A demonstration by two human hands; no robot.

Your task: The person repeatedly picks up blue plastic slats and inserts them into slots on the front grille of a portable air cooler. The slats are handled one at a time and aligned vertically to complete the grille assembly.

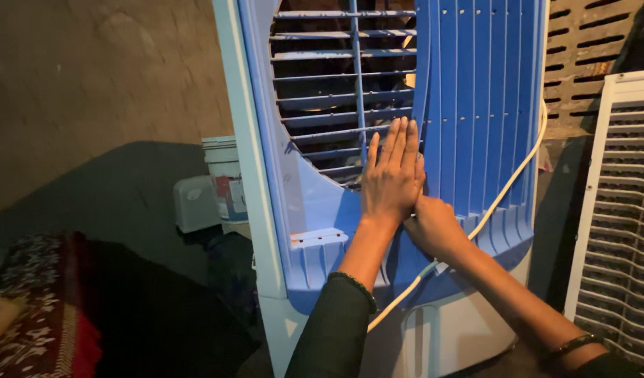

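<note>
A tall air cooler (pixel 266 210) with a white frame and a blue front panel stands before me. Its round opening shows blue louvre slats (pixel 329 77). My left hand (pixel 390 175) lies flat, fingers together, on the blue panel at the opening's lower right edge. My right hand (pixel 434 227) sits just below and to the right, fingers curled against the panel beside the left hand; what it grips is hidden. A white cable (pixel 504 189) hangs across the panel and passes under my right wrist.
A white bucket (pixel 224 175) and a small white box (pixel 194 203) stand left of the cooler by a grey wall. A white grille panel (pixel 616 210) leans at the right. Patterned dark cloth (pixel 35 301) lies at lower left.
</note>
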